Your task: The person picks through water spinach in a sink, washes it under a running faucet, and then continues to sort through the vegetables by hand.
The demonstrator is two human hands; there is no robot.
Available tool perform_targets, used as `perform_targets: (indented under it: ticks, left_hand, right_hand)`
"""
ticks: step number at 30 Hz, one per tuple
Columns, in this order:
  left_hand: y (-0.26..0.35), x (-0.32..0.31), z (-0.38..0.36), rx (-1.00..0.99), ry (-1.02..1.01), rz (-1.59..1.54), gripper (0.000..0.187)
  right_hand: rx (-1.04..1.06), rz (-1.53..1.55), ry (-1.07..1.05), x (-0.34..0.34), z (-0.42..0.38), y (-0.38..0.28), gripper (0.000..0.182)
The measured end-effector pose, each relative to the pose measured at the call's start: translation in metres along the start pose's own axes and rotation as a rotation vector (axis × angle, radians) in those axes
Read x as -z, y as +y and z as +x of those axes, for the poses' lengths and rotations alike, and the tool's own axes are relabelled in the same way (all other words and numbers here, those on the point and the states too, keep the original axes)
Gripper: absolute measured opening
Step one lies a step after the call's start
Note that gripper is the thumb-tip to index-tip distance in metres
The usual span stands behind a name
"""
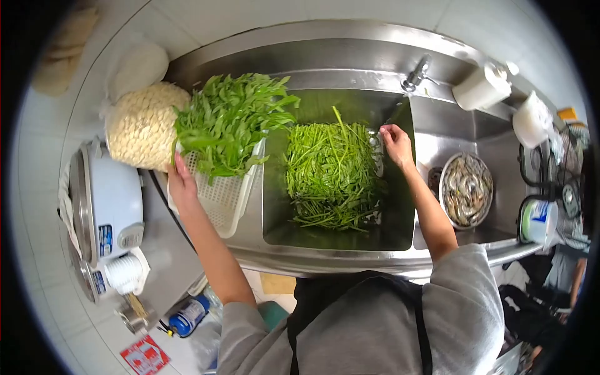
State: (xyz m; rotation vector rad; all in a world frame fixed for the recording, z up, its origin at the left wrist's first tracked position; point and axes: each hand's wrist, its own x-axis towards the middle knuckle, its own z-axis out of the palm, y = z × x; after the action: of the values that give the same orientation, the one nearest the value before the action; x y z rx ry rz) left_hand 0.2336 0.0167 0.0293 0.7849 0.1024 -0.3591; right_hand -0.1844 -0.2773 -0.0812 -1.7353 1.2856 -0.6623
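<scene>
A thick heap of leafy greens lies over a white perforated basket left of the sink. My left hand is at the left edge of that heap, with a leaf strand between its thumb and fingers. In the middle sink basin, long green stalks form a dense pile, one stalk poking up at the back. My right hand hovers over the basin's right side, apart from the stalks. Its fingers are curled together; anything in them is hidden.
A bag of pale, bean-sized pieces stands beside the greens. The right basin holds a bowl of shrimp-like seafood. A tap is at the back. Left are a rice cooker-like appliance and a blue bottle.
</scene>
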Motion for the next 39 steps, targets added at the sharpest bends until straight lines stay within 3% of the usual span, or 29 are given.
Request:
perform_targets:
  ticks: [2,4,6,8,10,12,13,15,17,19,23,25,26,31,34,39]
  left_hand:
    - [-0.01,0.064,0.026,0.175,0.034,-0.197,0.039]
    - [-0.019,0.059,0.008,0.213,0.246,0.434,0.041]
    - [-0.023,0.036,-0.014,0.328,0.289,0.524,0.043]
    - [-0.019,0.027,-0.022,0.448,0.343,0.618,0.046]
    - [-0.009,0.031,-0.021,0.259,0.208,0.813,0.05]
    - [-0.007,0.008,-0.055,-0.112,0.046,0.993,0.048]
    - [-0.007,-0.007,-0.074,-0.111,0.036,0.994,0.048]
    - [-0.013,-0.035,-0.113,-0.382,-0.183,1.075,0.046]
    - [-0.029,-0.052,-0.144,-0.44,-0.219,1.11,0.042]
    - [-0.048,-0.063,-0.166,-0.51,-0.26,1.134,0.038]
    - [-0.086,-0.063,-0.2,-0.025,-0.51,1.248,0.028]
    - [-0.106,-0.041,-0.201,0.065,-0.571,1.24,0.028]
    - [-0.114,-0.03,-0.2,0.157,-0.639,1.219,0.028]
    - [-0.114,-0.009,-0.202,0.292,-0.656,1.275,0.029]
    - [-0.114,0.007,-0.193,0.354,-0.66,1.277,0.029]
    - [-0.122,0.007,-0.193,0.411,-0.65,1.313,0.031]
  right_hand:
    - [-0.061,-0.056,-0.021,0.003,-0.002,0.01,0.022]
    - [-0.131,-0.157,-0.165,0.002,0.0,0.025,0.025]
    - [-0.158,-0.2,-0.242,0.003,0.004,0.024,0.028]
    - [-0.008,-0.199,-0.258,0.009,0.006,0.0,0.032]
    - [0.051,-0.031,-0.308,0.022,0.007,-0.04,0.033]
    - [0.053,0.181,-0.314,0.02,0.009,-0.06,0.033]
    - [0.03,0.273,-0.323,0.015,0.011,-0.066,0.032]
    - [-0.031,0.316,-0.417,-0.009,0.025,-0.044,0.028]
    - [-0.122,-0.139,-0.442,-0.051,0.039,0.0,0.031]
    - [-0.176,-0.408,-0.515,-0.104,0.05,0.057,0.036]
    - [-0.137,-0.616,-0.646,-0.163,0.031,0.075,0.034]
    - [-0.356,-0.621,-0.544,-0.19,0.025,0.083,0.025]
    - [-0.378,-0.59,-0.559,-0.199,0.026,0.092,0.036]
    - [-0.468,-0.352,-0.614,-0.194,0.037,0.091,0.037]
    - [-0.487,0.022,-0.759,-0.151,0.052,0.055,0.033]
    - [-0.448,0.18,-0.818,-0.113,0.046,0.007,0.029]
